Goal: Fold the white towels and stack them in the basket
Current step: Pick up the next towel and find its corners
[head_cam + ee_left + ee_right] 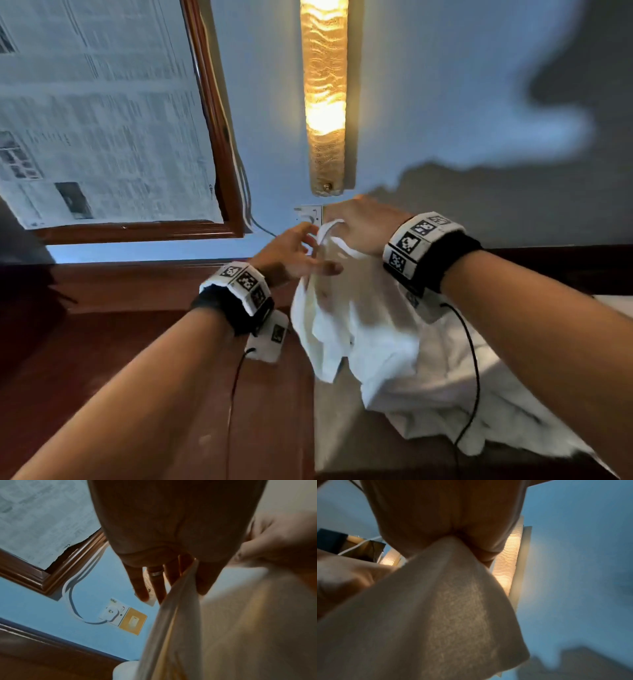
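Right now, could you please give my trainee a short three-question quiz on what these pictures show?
1. True or false: the right hand grips the top of the white towel.
2. Which is lit on the wall behind the hands: A) a ceiling fan, B) the tall wall lamp, C) a television?
3. Fill in: the left hand has its fingers ____ beside the towel's raised edge.

Key: 1 true; 2 B; 3 spread.
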Demonstrator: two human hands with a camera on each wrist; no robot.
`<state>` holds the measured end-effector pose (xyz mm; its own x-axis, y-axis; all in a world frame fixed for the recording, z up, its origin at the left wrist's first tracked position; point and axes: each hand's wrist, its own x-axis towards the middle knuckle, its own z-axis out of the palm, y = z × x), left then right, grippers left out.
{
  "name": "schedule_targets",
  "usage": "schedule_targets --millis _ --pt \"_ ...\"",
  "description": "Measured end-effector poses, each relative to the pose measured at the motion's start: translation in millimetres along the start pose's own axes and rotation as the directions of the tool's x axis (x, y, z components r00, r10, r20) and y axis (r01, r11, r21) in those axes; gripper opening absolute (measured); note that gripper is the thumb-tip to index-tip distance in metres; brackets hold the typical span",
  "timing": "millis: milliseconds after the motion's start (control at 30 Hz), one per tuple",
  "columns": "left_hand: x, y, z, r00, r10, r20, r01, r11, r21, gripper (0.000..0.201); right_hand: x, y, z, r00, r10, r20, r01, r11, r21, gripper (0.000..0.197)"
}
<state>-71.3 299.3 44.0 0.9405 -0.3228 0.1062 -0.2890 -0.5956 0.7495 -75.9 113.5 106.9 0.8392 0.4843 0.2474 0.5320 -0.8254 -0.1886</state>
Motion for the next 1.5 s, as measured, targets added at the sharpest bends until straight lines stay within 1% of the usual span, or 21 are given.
schedule_targets --millis 67,133,233,333,400,467,533,567,633,667,700,767,800,867,1033,1167,1267,1300,1367,1433,1500 --pt "3 -8 27 0.997 0.075 -0.012 -0.076 0.994 -0.074 0.057 -4 -10 -1 0.994 0.002 0.108 0.009 0.994 -0.105 0.013" --pt "1 -12 29 0.989 0.115 -0.088 -0.114 0.993 0.018 0.043 -12 -3 -3 0.985 0.05 0.164 -0.024 0.987 -0.157 0.017" --pt "-2 -20 2 0.976 0.142 -0.165 -0.133 0.989 0.066 0.032 -29 23 0 0.963 0.214 0.166 -0.183 0.966 -0.181 0.02" --pt "-9 -24 -34 0.967 0.189 -0.17 -0.178 0.981 0.078 0.019 -44 52 10 0.923 0.358 0.139 -0.347 0.933 -0.097 0.014" --pt "-12 -27 -46 0.971 0.192 -0.144 -0.169 0.973 0.155 0.016 -46 61 17 0.92 0.376 0.108 -0.38 0.925 0.016 0.015" --pt "-10 -35 -51 0.973 0.153 -0.171 -0.113 0.968 0.223 0.016 -40 62 22 0.924 0.383 0.027 -0.383 0.919 0.096 0.016" --pt "-12 -40 -50 0.973 0.092 -0.21 -0.034 0.963 0.266 0.027 -28 58 23 0.923 0.375 -0.089 -0.351 0.913 0.206 0.022" --pt "-13 -41 -47 0.975 0.07 -0.21 -0.01 0.962 0.273 0.04 -21 53 22 0.923 0.354 -0.154 -0.302 0.911 0.279 0.025" --pt "-11 -32 -35 0.989 0.041 -0.14 -0.015 0.983 0.184 0.078 -2 36 19 0.927 0.275 -0.255 -0.161 0.906 0.392 0.028" --pt "-8 -25 -27 0.993 0.05 -0.104 -0.039 0.993 0.112 0.084 8 25 18 0.935 0.232 -0.267 -0.102 0.9 0.424 0.023" --pt "-3 -19 -18 0.992 0.091 -0.09 -0.091 0.996 0.014 0.072 18 13 19 0.948 0.189 -0.256 -0.058 0.893 0.446 0.016" --pt "9 -13 -13 0.971 0.159 -0.176 -0.172 0.983 -0.06 0.016 36 -1 26 0.964 0.123 -0.234 0.0 0.885 0.466 0.006" --pt "14 -14 -18 0.958 0.171 -0.23 -0.185 0.982 -0.038 0.01 44 -2 32 0.964 0.107 -0.245 0.02 0.885 0.465 0.004" --pt "19 -18 -31 0.954 0.147 -0.263 -0.156 0.988 -0.013 0.029 55 2 43 0.952 0.097 -0.29 0.053 0.881 0.471 0.003" --pt "28 -19 -50 0.947 0.129 -0.295 -0.092 0.986 0.135 0.022 74 1 61 0.929 0.05 -0.367 0.145 0.864 0.483 0.009" --pt "28 -21 -62 0.937 0.094 -0.335 0.005 0.959 0.282 0.012 79 -1 82 0.951 0.076 -0.3 0.071 0.89 0.451 0.033" --pt "25 -27 -68 0.95 0.087 -0.299 0.034 0.926 0.377 0.012 75 -3 100 0.955 0.117 -0.274 0.03 0.878 0.477 0.012" --pt "23 -30 -70 0.945 0.08 -0.319 0.044 0.931 0.363 0.016 73 -6 105 0.958 0.115 -0.262 0.034 0.864 0.503 0.007" --pt "20 -36 -77 0.92 0.064 -0.386 0.053 0.957 0.285 0.025 70 -13 116 0.979 0.081 -0.187 0.026 0.862 0.507 0.014" --pt "16 -39 -86 0.9 0.072 -0.431 0.039 0.97 0.242 0.031 70 -19 126 0.996 0.067 -0.061 -0.035 0.906 0.421 0.024" --pt "10 -39 -94 0.892 0.1 -0.441 0.008 0.971 0.237 0.034 71 -21 135 0.993 0.113 0.021 -0.114 0.946 0.303 0.026"
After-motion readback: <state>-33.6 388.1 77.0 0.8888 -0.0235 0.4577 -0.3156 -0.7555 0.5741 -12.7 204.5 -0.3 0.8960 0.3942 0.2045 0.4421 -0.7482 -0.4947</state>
